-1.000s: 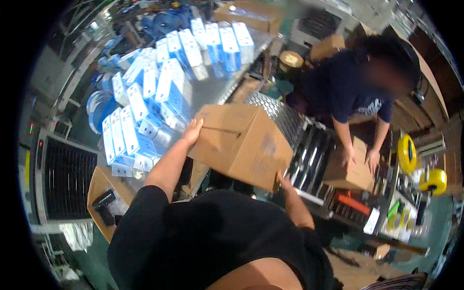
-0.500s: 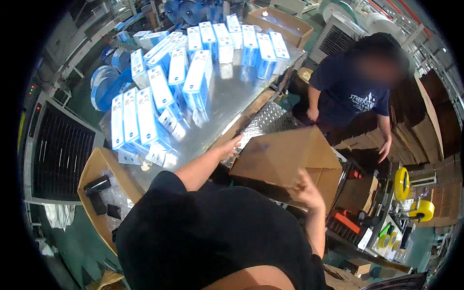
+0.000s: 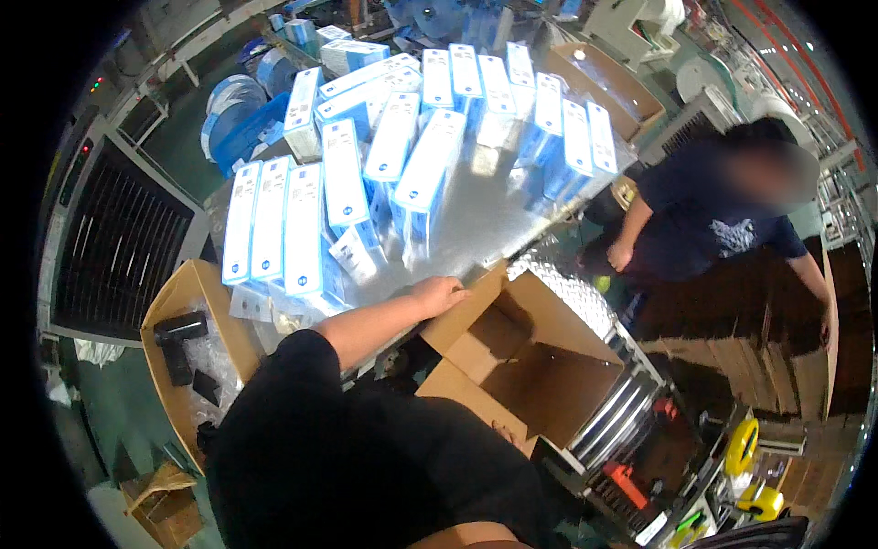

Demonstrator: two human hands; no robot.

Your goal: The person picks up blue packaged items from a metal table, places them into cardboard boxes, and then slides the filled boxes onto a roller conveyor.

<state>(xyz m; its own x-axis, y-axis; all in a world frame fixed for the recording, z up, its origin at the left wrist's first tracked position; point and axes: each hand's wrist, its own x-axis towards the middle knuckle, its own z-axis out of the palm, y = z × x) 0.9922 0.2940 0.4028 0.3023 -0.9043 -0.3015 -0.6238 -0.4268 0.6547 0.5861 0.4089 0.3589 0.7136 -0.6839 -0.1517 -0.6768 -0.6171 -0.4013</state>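
An open cardboard box (image 3: 572, 366) is in front of me, its empty inside facing up toward me and its flaps folded out. My left hand (image 3: 442, 296) grips the flap at the box's far left corner, with the fingers curled at its edge. At the near side, my right hand (image 3: 508, 435) is mostly hidden; only its fingers show, bent against the near flap. To the left, on the metal table (image 3: 476, 224), stand many white-and-blue cartons (image 3: 343, 174), upright and in loose rows.
An open carton (image 3: 178, 274) with clear plastic and black pieces stands at my left. Another open box (image 3: 608, 87) sits at the table's far end. A co-worker (image 3: 713, 206) stands at right beside stacked flat cardboard (image 3: 732, 366). Yellow tape rolls (image 3: 743, 446) are at lower right.
The box has been turned so its open side faces up toward me. My right hand has come down to its near flap. The co-worker's arm has moved toward the cardboard stack.
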